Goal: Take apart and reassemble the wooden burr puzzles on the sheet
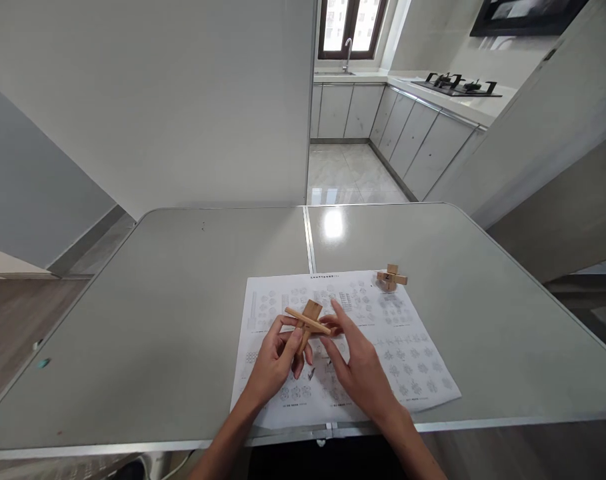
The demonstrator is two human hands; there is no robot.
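My left hand is closed round the lower end of a wooden puzzle piece, made of crossed wooden sticks, and holds it just above a printed instruction sheet. My right hand pinches the right end of the thin cross stick with thumb and forefinger, its other fingers stretched out. A small assembled wooden cross puzzle lies on the sheet's far right corner, apart from both hands.
The sheet lies on a grey table with a metal seam down the middle and a metal front edge. Behind it stands a white wall, and to the right a kitchen with counter, sink and hob.
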